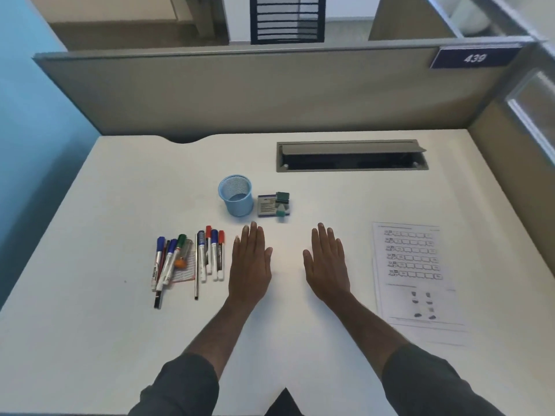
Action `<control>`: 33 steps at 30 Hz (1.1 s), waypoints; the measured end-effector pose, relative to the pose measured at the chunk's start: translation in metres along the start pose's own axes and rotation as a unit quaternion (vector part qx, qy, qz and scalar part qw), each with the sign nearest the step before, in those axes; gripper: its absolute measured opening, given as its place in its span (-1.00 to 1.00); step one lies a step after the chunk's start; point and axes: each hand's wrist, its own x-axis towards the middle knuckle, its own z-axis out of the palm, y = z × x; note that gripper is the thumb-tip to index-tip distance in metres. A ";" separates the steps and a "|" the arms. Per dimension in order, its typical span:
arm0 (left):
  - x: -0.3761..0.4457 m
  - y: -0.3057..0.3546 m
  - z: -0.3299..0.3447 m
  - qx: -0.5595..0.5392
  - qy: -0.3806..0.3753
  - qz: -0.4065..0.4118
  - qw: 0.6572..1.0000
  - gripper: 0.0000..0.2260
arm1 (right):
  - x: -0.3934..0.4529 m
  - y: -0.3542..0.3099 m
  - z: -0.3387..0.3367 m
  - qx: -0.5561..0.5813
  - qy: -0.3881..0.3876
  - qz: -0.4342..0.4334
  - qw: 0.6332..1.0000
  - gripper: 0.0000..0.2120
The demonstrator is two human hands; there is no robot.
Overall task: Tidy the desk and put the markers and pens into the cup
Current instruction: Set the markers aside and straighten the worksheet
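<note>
A light blue mesh cup stands upright and empty near the middle of the white desk. Left of my hands lie several whiteboard markers with red and blue caps in a row. Further left, more markers and pens with blue and green caps lie across a small printed packet. A thin dark pen lies between the two groups. My left hand rests flat on the desk beside the markers, fingers straight. My right hand lies flat too, holding nothing.
A small box with green erasers sits right of the cup. A printed sheet lies at the right. An open cable tray is set into the desk's back. Grey partitions bound the back and right side.
</note>
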 end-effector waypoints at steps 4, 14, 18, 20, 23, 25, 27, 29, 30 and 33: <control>0.004 0.031 0.014 -0.015 -0.013 0.026 0.999 -0.50 | -0.009 0.033 -0.013 0.005 0.009 0.029 1.000 -0.43; 0.006 0.118 0.060 -0.061 -0.074 0.124 0.988 -0.48 | -0.045 0.127 -0.031 -0.018 0.024 0.130 0.991 -0.41; -0.001 0.151 0.079 -0.059 -0.113 0.171 0.977 -0.43 | -0.064 0.166 -0.034 -0.050 0.013 0.174 0.983 -0.44; -0.008 0.169 0.088 -0.062 -0.119 0.196 0.971 -0.42 | -0.074 0.180 -0.034 -0.065 0.009 0.198 0.978 -0.43; -0.016 0.192 0.101 -0.074 -0.136 0.223 0.962 -0.42 | -0.085 0.194 -0.031 -0.080 -0.006 0.215 0.973 -0.41; -0.021 0.203 0.110 -0.064 -0.142 0.240 0.958 -0.43 | -0.091 0.198 -0.027 -0.078 -0.016 0.217 0.973 -0.39; -0.025 0.211 0.117 -0.055 -0.144 0.248 0.956 -0.45 | -0.095 0.198 -0.022 -0.076 -0.021 0.216 0.973 -0.38; -0.029 0.213 0.122 -0.048 -0.150 0.245 0.957 -0.48 | -0.095 0.194 -0.018 -0.071 -0.018 0.216 0.974 -0.38; -0.030 0.212 0.125 -0.045 -0.154 0.240 0.958 -0.49 | -0.094 0.191 -0.016 -0.068 -0.014 0.215 0.974 -0.39; -0.032 0.202 0.128 -0.030 -0.153 0.226 0.962 -0.50 | -0.088 0.179 -0.011 -0.058 -0.006 0.214 0.975 -0.40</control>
